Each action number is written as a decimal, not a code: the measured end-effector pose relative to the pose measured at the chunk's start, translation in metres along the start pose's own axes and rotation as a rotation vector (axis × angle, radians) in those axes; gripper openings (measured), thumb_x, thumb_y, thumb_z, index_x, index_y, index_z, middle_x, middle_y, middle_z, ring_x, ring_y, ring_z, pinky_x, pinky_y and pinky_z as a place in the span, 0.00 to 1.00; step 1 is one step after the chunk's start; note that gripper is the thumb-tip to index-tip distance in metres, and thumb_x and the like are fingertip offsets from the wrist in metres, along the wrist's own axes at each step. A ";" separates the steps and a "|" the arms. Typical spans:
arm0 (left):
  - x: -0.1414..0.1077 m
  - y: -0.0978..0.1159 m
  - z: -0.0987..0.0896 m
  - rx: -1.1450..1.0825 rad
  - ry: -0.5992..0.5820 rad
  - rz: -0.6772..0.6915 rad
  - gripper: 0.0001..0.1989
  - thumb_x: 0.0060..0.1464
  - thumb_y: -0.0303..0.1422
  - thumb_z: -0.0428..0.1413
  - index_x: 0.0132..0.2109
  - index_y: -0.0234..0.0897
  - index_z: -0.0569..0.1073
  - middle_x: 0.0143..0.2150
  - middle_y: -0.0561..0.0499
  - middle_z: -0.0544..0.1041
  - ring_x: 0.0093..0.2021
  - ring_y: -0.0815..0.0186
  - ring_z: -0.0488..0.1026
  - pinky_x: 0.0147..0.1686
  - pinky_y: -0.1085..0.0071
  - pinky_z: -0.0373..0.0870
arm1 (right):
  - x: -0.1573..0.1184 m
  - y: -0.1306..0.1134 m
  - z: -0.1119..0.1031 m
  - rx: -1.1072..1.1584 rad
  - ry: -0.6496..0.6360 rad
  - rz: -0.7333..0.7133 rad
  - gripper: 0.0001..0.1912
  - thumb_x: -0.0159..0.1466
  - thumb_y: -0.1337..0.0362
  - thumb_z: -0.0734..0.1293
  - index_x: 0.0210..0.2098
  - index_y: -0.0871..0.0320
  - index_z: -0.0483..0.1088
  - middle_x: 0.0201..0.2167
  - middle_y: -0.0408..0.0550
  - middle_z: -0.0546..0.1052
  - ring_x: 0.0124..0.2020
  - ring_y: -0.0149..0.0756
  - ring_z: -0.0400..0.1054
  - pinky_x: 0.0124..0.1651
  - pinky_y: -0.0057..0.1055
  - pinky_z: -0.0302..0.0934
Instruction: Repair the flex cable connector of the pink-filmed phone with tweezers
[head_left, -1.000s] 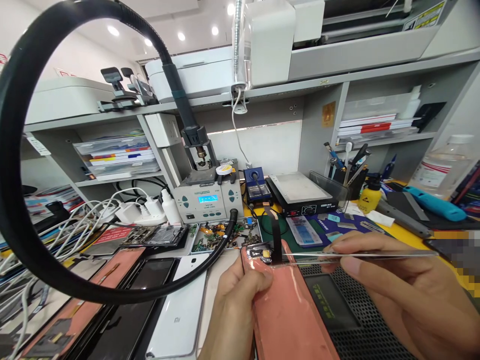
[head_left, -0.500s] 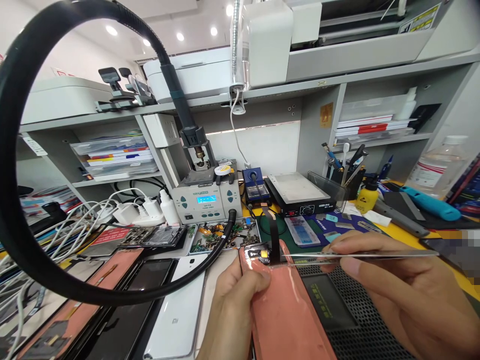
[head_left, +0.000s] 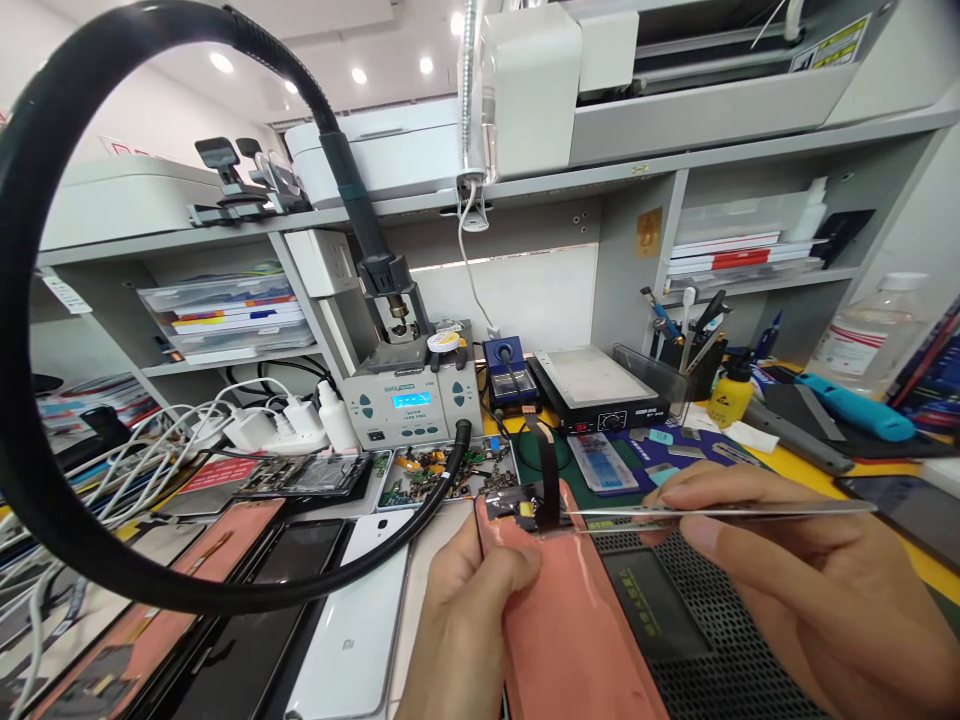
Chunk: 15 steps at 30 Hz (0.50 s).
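Observation:
My left hand (head_left: 476, 610) grips a salmon-pink phone screen panel (head_left: 566, 625) by its left edge, the thumb pressed on its face. At its top end are a black patch with a small yellow pad (head_left: 527, 510) and a black flex cable (head_left: 551, 470) standing up and curving away. In my right hand (head_left: 810, 570) is a pair of metal tweezers (head_left: 720, 510), pinched between thumb and fingers. The tweezer tips point left and reach the base of the flex cable; whether they grip it I cannot tell. Beneath the panel's right side lies a perforated black mat (head_left: 697, 590).
A hot-air station (head_left: 412, 400) with a thick black hose (head_left: 247, 590) looping across the left stands behind. A tray of small circuit parts (head_left: 427, 475), a white phone (head_left: 352, 610) and another pink panel (head_left: 210, 545) lie left. A heating plate (head_left: 600, 385) and yellow bottle (head_left: 731, 395) stand right.
Both hands keep almost the same pose. The glare on the panel's top end has dimmed slightly, and the tweezer tips stay by the flex cable.

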<state>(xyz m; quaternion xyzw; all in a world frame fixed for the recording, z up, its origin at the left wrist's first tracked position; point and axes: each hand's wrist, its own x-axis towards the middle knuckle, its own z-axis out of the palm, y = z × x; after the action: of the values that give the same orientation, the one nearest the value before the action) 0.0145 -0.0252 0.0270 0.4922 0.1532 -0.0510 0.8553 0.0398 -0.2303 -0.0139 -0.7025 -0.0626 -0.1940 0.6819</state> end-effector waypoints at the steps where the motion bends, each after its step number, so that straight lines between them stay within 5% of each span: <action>1: 0.000 -0.001 0.000 -0.008 -0.008 0.006 0.23 0.38 0.27 0.61 0.46 0.34 0.82 0.26 0.52 0.79 0.37 0.53 0.81 0.42 0.64 0.75 | 0.001 0.000 0.000 -0.006 0.001 -0.001 0.08 0.51 0.57 0.80 0.31 0.48 0.83 0.38 0.48 0.81 0.35 0.45 0.76 0.26 0.24 0.71; 11: 0.001 -0.004 -0.003 -0.005 0.004 0.006 0.24 0.38 0.26 0.63 0.47 0.36 0.81 0.27 0.52 0.80 0.36 0.53 0.81 0.39 0.64 0.76 | -0.002 0.001 -0.001 0.054 0.010 -0.006 0.06 0.55 0.58 0.79 0.33 0.46 0.81 0.39 0.43 0.80 0.38 0.39 0.76 0.32 0.19 0.70; 15: 0.002 -0.003 -0.004 -0.003 0.005 0.019 0.22 0.39 0.26 0.63 0.47 0.36 0.81 0.26 0.52 0.79 0.35 0.54 0.81 0.38 0.65 0.76 | -0.002 -0.001 -0.001 0.118 -0.026 0.067 0.08 0.57 0.59 0.78 0.36 0.48 0.81 0.34 0.45 0.82 0.37 0.42 0.79 0.38 0.26 0.75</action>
<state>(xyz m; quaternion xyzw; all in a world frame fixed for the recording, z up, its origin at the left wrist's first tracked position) 0.0144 -0.0237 0.0219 0.4925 0.1510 -0.0414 0.8561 0.0373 -0.2313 -0.0137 -0.6654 -0.0591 -0.1577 0.7272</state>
